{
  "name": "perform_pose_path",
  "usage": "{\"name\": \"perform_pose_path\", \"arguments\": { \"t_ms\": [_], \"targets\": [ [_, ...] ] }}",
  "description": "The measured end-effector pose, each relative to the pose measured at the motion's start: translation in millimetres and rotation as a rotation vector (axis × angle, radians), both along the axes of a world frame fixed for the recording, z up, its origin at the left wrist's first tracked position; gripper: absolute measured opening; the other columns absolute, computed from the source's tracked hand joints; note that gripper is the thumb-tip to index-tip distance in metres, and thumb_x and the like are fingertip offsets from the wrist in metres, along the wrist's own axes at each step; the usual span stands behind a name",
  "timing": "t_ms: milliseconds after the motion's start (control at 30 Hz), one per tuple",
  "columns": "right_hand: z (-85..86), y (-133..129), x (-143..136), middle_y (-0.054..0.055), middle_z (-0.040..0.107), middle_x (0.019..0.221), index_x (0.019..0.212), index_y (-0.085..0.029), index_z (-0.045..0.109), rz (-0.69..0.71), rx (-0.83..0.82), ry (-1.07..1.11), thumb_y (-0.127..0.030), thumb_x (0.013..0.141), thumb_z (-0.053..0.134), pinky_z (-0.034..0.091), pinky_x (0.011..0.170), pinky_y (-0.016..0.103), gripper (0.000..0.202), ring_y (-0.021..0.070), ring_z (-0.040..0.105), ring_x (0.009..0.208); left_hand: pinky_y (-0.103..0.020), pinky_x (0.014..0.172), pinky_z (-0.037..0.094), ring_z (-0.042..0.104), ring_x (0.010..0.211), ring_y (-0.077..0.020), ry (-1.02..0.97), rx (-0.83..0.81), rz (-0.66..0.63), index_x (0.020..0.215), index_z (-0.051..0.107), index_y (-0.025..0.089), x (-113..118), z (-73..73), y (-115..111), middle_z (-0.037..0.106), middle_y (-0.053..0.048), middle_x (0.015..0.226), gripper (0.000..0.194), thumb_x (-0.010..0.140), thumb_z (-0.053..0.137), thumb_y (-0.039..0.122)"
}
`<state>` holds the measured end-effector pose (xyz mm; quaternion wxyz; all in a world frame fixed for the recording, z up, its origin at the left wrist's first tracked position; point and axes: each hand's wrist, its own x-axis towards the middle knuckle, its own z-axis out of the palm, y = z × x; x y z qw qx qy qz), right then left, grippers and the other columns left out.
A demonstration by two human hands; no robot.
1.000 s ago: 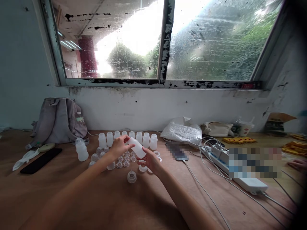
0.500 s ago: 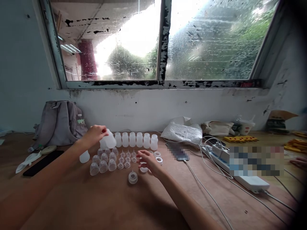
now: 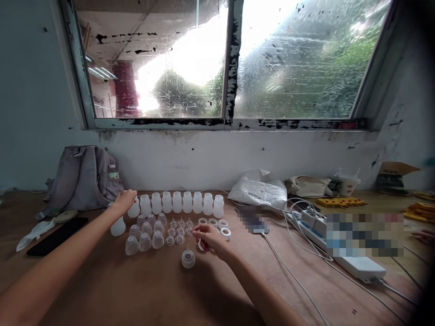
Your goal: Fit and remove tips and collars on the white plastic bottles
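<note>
A row of frosted bottles (image 3: 187, 202) stands along the back. At its left end my left hand (image 3: 126, 202) is closed on the top of a bottle (image 3: 133, 208). Another bottle (image 3: 118, 227) stands nearer, below my left wrist. Clear domed caps (image 3: 145, 242) sit in rows in front, with clear nipples (image 3: 180, 239) to their right. My right hand (image 3: 208, 238) is over the white rings (image 3: 225, 233), fingers bent together; whether it pinches a ring is hidden. One nipple set in a ring (image 3: 188, 258) lies alone nearer me.
A grey backpack (image 3: 84, 179) and a black phone-like slab (image 3: 57, 236) are at left. On the right are a plastic bag (image 3: 260, 192), a charging phone (image 3: 253, 219), a power strip (image 3: 360, 267), cables and another person's hand (image 3: 424, 235).
My left hand has moved left and down with the bottle, which now stands upright at the row's left end. My right hand has lowered over the rings, and its fingers have drawn together.
</note>
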<state>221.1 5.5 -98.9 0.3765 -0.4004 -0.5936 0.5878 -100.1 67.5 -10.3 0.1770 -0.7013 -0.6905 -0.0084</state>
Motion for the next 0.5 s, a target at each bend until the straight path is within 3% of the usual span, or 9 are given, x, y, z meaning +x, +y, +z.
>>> {"name": "perform_pose_path", "arguments": {
  "t_ms": [333,500],
  "targets": [
    [1.7,-4.2,-2.3,-0.007,0.047,0.046,0.075,-0.016,0.053,0.045,0.019,-0.053,-0.033,0.067,0.058,0.022,0.030,0.015,0.019,0.0038,0.037,0.032,-0.034,0.068,0.044,0.057,0.088,-0.0291,-0.029,-0.044,0.007,0.084,0.057,0.009,0.4,-15.4,10.7,0.060,-0.018,0.091,0.017,0.074,0.043,0.012],
    [1.2,-7.3,-2.0,-0.006,0.048,0.047,0.072,-0.016,0.056,0.155,0.052,-0.161,-0.030,0.068,0.056,0.022,0.029,0.015,0.015,0.0025,0.035,0.031,-0.037,0.073,0.042,0.055,0.093,-0.0304,-0.118,-0.053,0.007,0.087,0.055,0.009,-1.7,-20.2,12.3,0.058,-0.020,0.096,0.018,0.074,0.042,0.011]
  ]
}}
